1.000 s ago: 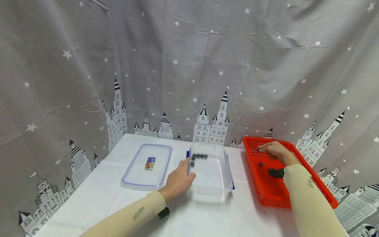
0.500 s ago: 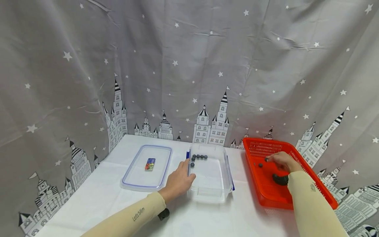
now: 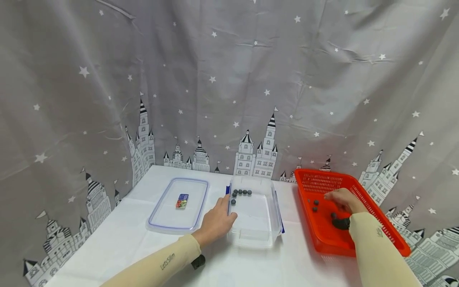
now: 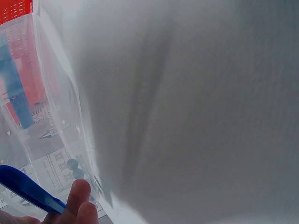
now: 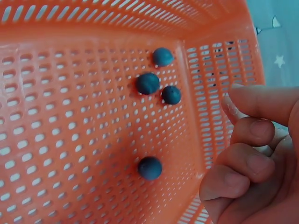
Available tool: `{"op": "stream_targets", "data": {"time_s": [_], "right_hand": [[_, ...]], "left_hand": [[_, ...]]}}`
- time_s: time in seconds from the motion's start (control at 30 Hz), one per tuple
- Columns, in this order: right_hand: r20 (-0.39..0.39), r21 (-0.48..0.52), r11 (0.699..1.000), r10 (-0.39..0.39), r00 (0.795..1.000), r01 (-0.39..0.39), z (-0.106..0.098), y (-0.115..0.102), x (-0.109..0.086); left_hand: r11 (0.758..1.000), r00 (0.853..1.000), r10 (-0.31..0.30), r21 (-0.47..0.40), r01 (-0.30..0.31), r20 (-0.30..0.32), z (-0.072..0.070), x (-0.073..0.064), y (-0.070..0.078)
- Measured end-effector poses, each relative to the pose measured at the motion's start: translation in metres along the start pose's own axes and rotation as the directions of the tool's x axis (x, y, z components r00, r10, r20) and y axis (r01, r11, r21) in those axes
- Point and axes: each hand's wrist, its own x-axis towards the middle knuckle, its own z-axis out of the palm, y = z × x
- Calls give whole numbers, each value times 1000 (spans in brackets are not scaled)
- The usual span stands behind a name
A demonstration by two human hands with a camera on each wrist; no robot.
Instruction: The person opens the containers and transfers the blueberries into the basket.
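Observation:
My left hand (image 3: 216,217) holds the left wall of a clear plastic box (image 3: 256,236), its thumb over the rim. In the left wrist view its fingertips (image 4: 79,192) are beside a blue latch (image 4: 25,187). Several small dark blue balls (image 3: 245,192) lie in the box's far left part. On the right, my right hand (image 3: 342,198) hovers inside a red basket (image 3: 324,244). Its thumb and forefinger point forward, apart, the other fingers curl loosely, and no ball shows between them. Several more dark balls (image 5: 150,168) lie on the perforated basket floor.
A clear lid (image 3: 170,217) with a blue seal and a fruit label (image 3: 182,201) lies left of the box on the white table (image 3: 125,247). A grey curtain (image 3: 201,91) printed with castles and stars hangs behind the table.
My right hand has drawn back from the basket's far end and let go of a ball, which lies near another on the floor. My left hand stays at the box.

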Motion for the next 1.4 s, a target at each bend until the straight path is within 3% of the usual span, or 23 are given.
{"op": "stream_targets", "data": {"time_s": [0.3, 0.47, 0.77, 1.03, 1.4], "right_hand": [[-19, 7, 998, -60, 998, 60, 8, -29, 11], [-2, 87, 995, -50, 999, 51, 9, -50, 13], [42, 182, 974, -142, 989, 133, 19, -83, 14], [105, 227, 960, -194, 975, 166, 38, -105, 15], [121, 270, 953, -177, 977, 139, 73, -124, 26]], "left_hand": [[1000, 1000, -3, -8, 3, 4, 1, -2, -1], [1000, 1000, -4, -11, 4, 9, 0, -1, 0], [1000, 1000, 2, -5, -2, 6, -1, -1, 1], [1000, 1000, 2, -6, -2, 0, 0, 0, 1], [1000, 1000, 4, -13, -4, 2, -1, -1, 0]]}}
